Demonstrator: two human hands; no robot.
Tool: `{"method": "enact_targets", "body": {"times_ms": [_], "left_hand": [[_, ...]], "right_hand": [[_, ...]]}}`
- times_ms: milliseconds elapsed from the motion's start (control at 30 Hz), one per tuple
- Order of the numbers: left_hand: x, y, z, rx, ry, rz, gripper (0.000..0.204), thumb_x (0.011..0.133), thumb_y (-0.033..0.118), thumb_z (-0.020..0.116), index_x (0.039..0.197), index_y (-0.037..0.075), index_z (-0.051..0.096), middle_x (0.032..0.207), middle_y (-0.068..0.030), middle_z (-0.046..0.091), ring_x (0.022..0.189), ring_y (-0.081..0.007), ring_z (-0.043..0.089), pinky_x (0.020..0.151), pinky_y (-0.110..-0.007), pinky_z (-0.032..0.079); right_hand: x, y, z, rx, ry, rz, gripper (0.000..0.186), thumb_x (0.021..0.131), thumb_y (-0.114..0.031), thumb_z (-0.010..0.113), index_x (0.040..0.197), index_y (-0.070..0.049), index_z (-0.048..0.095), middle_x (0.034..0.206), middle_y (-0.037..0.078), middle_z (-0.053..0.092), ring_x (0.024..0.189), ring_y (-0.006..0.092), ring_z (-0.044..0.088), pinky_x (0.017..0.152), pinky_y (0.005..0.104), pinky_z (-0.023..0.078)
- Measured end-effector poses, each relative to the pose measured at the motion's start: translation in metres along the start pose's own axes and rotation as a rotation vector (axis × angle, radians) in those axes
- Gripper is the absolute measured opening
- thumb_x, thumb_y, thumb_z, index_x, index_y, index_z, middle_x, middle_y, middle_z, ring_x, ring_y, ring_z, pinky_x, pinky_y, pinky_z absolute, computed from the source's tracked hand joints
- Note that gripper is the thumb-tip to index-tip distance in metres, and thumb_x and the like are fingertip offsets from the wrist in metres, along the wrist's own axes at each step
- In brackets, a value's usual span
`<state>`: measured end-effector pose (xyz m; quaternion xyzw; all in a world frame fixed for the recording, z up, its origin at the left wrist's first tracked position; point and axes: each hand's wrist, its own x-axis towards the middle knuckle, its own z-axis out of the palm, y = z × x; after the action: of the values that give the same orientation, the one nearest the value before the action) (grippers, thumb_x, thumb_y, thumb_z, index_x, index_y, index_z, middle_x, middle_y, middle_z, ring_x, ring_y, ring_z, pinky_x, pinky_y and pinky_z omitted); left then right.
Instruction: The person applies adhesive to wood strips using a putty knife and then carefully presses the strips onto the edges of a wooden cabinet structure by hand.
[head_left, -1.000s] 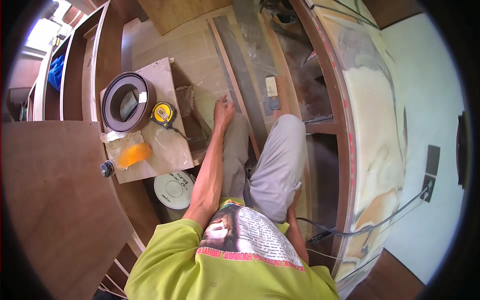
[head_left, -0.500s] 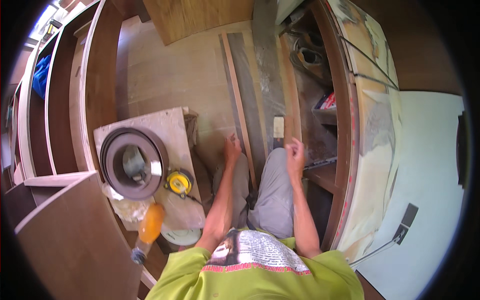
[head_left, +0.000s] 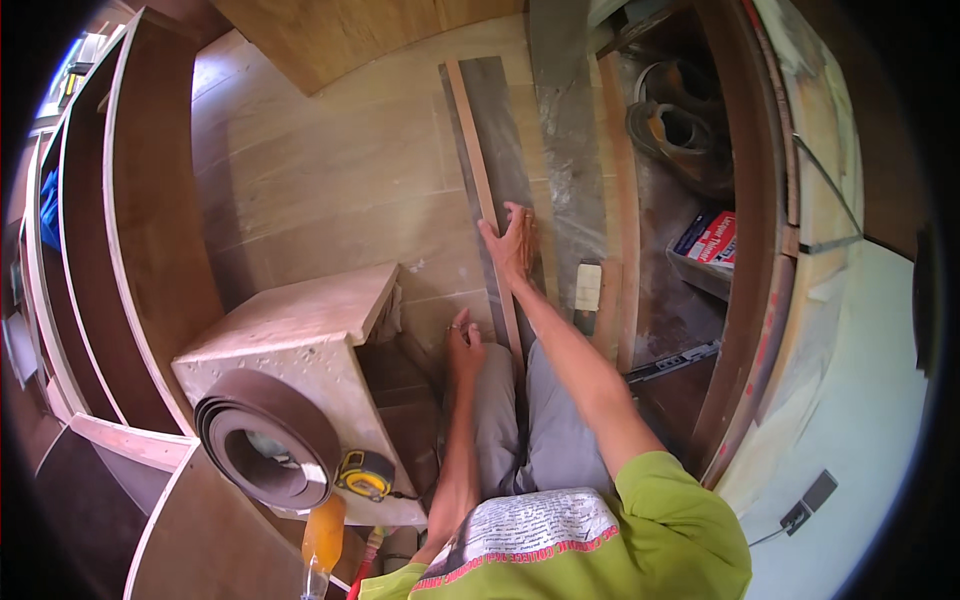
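My right hand reaches over the narrow wooden strip on dark grey boards, fingers apart and apparently touching it. My left hand is by my left knee, fingers loosely apart and holding nothing visible. A small pale block with a dark end lies right of the strip. On a plywood box at left are a brown coiled band and a yellow-and-black tape measure. A bottle of orange liquid is below them.
Wooden shelving units line the left. A dark cabinet at right holds shoes and a red, white and blue can. A plywood panel stands at the back. The floor is light brown boarding.
My right hand has moved forward and left, from beside my right leg onto the strip. My left hand stays near my knee. The camera view has shifted forward.
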<state>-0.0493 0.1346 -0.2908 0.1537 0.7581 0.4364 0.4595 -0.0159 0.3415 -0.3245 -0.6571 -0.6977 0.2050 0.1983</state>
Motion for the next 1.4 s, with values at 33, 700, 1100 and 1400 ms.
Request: {"method": "enact_targets", "body": {"times_ms": [33,700,1100,1400], "left_hand": [[0.007,0.004,0.005,-0.003,0.035,0.044,0.035,0.097,0.006,0.05,0.13,-0.003,0.055,0.122,-0.0214,0.063,0.11,-0.0311,0.063,0.096,-0.041,0.049],[0.257,0.128,0.071,0.81,0.156,0.846,0.034,0.098,0.01,0.05,0.131,0.01,0.056,0.137,-0.0119,0.057,0.138,-0.0331,0.043,0.12,-0.053,0.018],[0.252,0.136,0.067,0.941,0.067,0.837,0.056,0.088,0.041,0.064,0.139,0.019,0.056,0.143,-0.0099,0.051,0.143,-0.0316,0.034,0.12,-0.052,0.014],[0.253,0.137,0.068,1.006,0.053,0.804,0.058,0.089,0.046,0.064,0.139,0.019,0.056,0.144,-0.0099,0.049,0.144,-0.0317,0.031,0.119,-0.052,0.012]], "right_hand": [[0.0,-0.002,0.0,0.011,-0.006,-0.014,0.046,0.08,-0.034,0.076,0.113,-0.009,0.057,0.101,0.011,0.058,0.095,0.0299,0.055,0.087,0.0458,0.041],[0.005,0.003,-0.01,0.269,-0.011,0.042,0.025,0.075,-0.017,0.078,0.09,-0.011,0.059,0.081,0.005,0.054,0.081,0.0258,0.054,0.076,0.0424,0.038],[0.011,0.01,-0.012,0.244,0.021,0.069,0.027,0.073,-0.015,0.08,0.09,-0.011,0.06,0.082,0.005,0.058,0.082,0.0272,0.057,0.075,0.0429,0.039],[0.011,0.012,-0.008,0.254,0.033,0.07,0.029,0.074,-0.017,0.08,0.093,-0.01,0.059,0.083,0.006,0.059,0.082,0.0274,0.057,0.074,0.0433,0.039]]}}
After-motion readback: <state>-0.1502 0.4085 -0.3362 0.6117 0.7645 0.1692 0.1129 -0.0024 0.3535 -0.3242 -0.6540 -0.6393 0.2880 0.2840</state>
